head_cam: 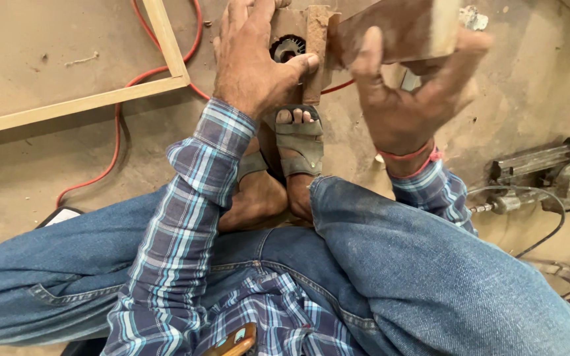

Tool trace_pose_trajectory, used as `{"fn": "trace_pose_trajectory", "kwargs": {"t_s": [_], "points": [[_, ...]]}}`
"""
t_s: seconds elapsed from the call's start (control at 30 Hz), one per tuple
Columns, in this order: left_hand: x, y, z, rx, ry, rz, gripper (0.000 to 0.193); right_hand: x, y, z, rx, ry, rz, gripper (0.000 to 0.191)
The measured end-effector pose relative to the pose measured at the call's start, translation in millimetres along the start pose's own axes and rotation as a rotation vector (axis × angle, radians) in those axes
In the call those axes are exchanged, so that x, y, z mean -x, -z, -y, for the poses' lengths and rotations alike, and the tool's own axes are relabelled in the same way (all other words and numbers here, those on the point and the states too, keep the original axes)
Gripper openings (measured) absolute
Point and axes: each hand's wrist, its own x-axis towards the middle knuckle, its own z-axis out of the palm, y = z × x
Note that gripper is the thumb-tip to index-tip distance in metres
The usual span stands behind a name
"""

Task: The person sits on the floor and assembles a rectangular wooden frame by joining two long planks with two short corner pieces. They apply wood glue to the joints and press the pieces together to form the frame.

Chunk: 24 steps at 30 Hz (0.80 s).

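Observation:
I sit low on a dusty floor, knees in blue jeans filling the bottom of the view. My left hand (255,56) presses down on a brown power tool (290,36) with a round toothed part showing, and its thumb lies against an upright wooden strip (316,39). My right hand (407,99), a red thread at the wrist, grips a brown wooden block (397,26) held up beside that strip. A sandalled foot (300,148) rests just below the tool.
A pale wooden frame (166,46) lies at the upper left with a red cable (117,132) looping under it. At the right sits a dusty metal power tool (536,175) with a black cord. A phone (235,341) pokes from the shirt pocket.

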Motion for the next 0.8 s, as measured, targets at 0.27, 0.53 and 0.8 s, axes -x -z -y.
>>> {"fn": "trace_pose_trajectory", "kwargs": {"t_s": [0.27,0.53,0.8], "points": [[3,1,-2,-0.008,-0.003,0.001,0.082,3,-6,-13,0.096,0.047,-0.019,0.070],[5,6,-7,0.004,-0.014,0.000,0.075,-1,16,16,-0.007,-0.005,0.121,0.048],[8,12,-15,0.051,-0.038,0.024,0.065,-9,11,-8,-0.119,-0.040,0.062,0.052]]}}
